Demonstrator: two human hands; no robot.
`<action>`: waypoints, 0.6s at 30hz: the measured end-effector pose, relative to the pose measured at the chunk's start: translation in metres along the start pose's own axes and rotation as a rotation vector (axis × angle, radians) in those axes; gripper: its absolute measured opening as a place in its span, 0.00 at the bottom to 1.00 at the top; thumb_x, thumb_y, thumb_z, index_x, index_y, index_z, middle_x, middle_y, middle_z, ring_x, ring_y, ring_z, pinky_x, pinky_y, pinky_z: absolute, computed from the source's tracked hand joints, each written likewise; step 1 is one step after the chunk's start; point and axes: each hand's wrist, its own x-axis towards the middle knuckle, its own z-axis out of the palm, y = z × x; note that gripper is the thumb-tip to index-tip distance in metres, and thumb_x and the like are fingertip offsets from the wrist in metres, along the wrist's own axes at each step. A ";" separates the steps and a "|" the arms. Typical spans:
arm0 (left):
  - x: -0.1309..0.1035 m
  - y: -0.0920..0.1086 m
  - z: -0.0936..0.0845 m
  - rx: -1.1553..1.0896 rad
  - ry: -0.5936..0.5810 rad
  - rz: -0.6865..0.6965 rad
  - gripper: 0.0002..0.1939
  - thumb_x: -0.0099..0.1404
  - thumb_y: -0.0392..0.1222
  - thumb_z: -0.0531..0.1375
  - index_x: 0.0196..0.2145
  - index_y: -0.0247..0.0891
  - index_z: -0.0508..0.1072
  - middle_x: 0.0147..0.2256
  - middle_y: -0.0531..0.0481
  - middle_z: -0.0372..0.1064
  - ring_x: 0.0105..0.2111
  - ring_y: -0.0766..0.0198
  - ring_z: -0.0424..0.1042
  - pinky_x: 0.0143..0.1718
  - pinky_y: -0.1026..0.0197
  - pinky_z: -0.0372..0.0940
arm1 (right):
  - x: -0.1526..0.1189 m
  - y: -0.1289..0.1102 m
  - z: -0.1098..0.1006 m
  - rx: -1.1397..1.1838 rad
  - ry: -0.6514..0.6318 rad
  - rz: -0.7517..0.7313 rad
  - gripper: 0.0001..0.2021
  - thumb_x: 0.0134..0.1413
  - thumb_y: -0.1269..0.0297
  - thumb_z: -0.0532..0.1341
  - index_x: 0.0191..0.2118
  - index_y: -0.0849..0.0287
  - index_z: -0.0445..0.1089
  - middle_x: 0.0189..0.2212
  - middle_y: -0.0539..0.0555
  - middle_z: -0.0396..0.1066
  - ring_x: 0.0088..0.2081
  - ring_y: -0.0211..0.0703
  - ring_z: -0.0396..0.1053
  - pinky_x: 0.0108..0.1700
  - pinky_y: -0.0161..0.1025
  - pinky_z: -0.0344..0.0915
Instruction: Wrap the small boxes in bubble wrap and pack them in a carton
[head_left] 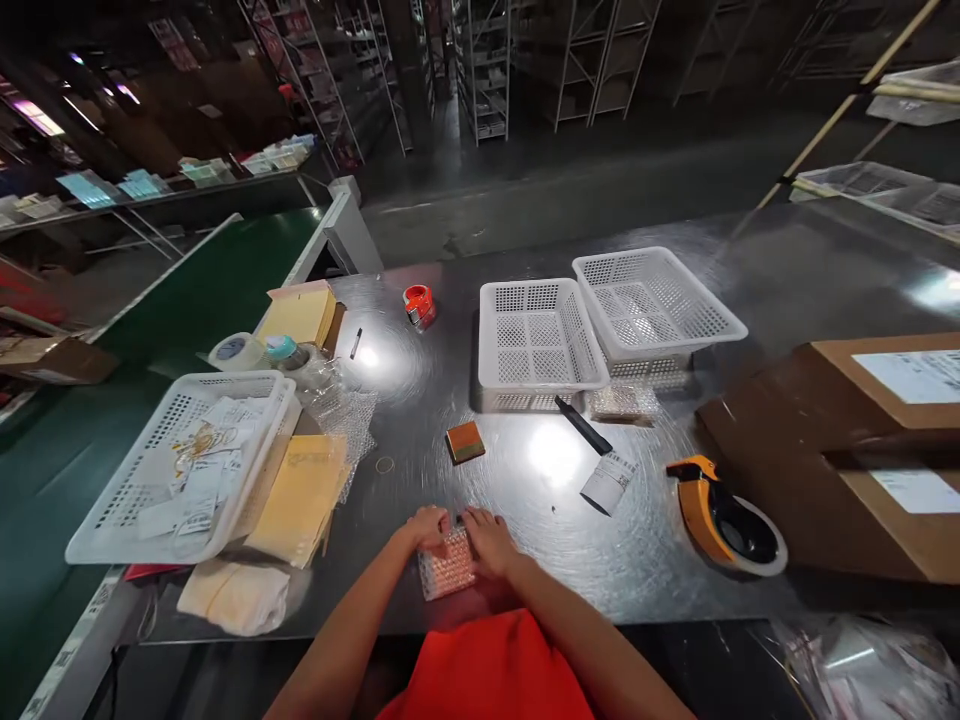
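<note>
A small packet in bubble wrap lies on the metal table in front of me, tinted reddish. My left hand grips its far left corner with curled fingers. At its right edge, my right hand is closed on the wrap, thumb side towards the packet. What is inside the wrap cannot be made out. Just beyond my hands lies a small brown-orange box. A thin rubber band rests to its left.
Left: a white basket of labels and rubber bands, yellow padded envelopes, a folded cloth. Ahead: two white baskets, a red tape dispenser. Right: a black marker, an orange tape dispenser, a cardboard box.
</note>
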 end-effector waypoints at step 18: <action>-0.035 -0.007 0.078 0.414 0.845 0.289 0.13 0.66 0.34 0.54 0.41 0.40 0.78 0.31 0.47 0.72 0.33 0.56 0.71 0.35 0.57 0.65 | -0.081 0.087 -0.078 0.034 0.910 0.351 0.25 0.55 0.68 0.53 0.60 0.62 0.56 0.54 0.67 0.64 0.56 0.57 0.62 0.58 0.56 0.59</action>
